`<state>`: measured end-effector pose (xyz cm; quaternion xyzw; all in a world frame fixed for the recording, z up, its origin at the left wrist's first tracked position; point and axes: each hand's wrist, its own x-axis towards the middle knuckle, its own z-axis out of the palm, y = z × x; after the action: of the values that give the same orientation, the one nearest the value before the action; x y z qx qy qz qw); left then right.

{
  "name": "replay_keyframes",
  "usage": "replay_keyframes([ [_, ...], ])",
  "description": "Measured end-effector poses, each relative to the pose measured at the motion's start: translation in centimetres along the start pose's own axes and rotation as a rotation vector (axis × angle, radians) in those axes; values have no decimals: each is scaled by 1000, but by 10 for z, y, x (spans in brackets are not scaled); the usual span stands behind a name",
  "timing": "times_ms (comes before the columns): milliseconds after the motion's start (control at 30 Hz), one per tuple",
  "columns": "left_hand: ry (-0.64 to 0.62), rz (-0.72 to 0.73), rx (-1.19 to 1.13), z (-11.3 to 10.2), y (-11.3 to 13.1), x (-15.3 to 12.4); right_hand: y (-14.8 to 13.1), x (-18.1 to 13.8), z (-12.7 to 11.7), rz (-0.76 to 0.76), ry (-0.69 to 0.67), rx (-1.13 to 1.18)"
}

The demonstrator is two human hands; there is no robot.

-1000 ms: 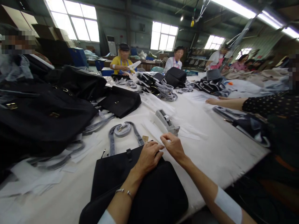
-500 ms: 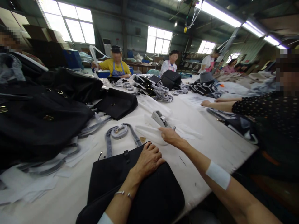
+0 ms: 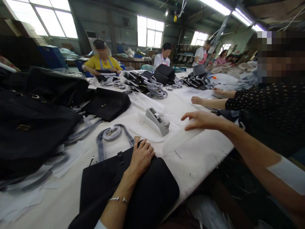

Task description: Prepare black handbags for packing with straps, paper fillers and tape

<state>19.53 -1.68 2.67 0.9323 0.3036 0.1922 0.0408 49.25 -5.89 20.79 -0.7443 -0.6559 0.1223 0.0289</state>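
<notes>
A black bag (image 3: 152, 187) lies at the table's near edge, with a grey-wrapped strap (image 3: 100, 143) looping out beyond it. My left hand (image 3: 141, 156) is over its far edge, fingers bent together and holding that edge. To the right, my right hand (image 3: 197, 121) is above the table with thumb and fingers apart. A thin white sheet (image 3: 179, 138) stands tilted just below and behind those fingers; I see no firm grip on it. Left of the sheet stands a grey tape dispenser (image 3: 157, 121). A small brown tag (image 3: 137, 139) shows by my left fingertips.
Large black bags (image 3: 30, 127) are piled on the left, with another black bag (image 3: 107, 103) beside them. Loose white papers (image 3: 21, 194) lie at front left. Wrapped straps and black pieces (image 3: 145, 84) are heaped farther back. A co-worker's arms (image 3: 212, 101) reach in from the right.
My right hand has moved right, away from the tape dispenser, and its fingers have spread. The white sheet has shifted right too. My left hand stays on the bag; the view has turned right.
</notes>
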Motion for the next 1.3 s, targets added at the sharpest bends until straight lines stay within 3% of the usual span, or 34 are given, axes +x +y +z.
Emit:
replay_keyframes([
  [200, -11, -7, 65, -4, 0, 0, 8, 37, 29, 88, 121, -226],
  [300, -37, -9, 72, -4, 0, 0, 6, 35, 54, 124, -11, -172],
  [433, -83, 0, 21, -1, -5, 0, 2, 26, 103, 292, -248, 13],
  [533, -109, 4, -30, 2, -8, -1, -4, 27, 137, 373, -261, 43],
  [700, -105, 27, 34, -1, -5, 2, -13, 29, 168, 436, -105, 116],
  [800, -113, 31, 52, -6, 0, 4, -17, 22, 181, 531, 106, 566],
  [900, -120, 37, 44, -8, 2, 6, -28, 17, 194, 571, 216, 1001],
  [1100, -89, 73, 35, -7, 0, 4, -59, 23, 210, 461, 250, 1339],
  [1300, 4, 145, 27, -14, 4, -3, -65, 10, 197, 325, 514, 1428],
])
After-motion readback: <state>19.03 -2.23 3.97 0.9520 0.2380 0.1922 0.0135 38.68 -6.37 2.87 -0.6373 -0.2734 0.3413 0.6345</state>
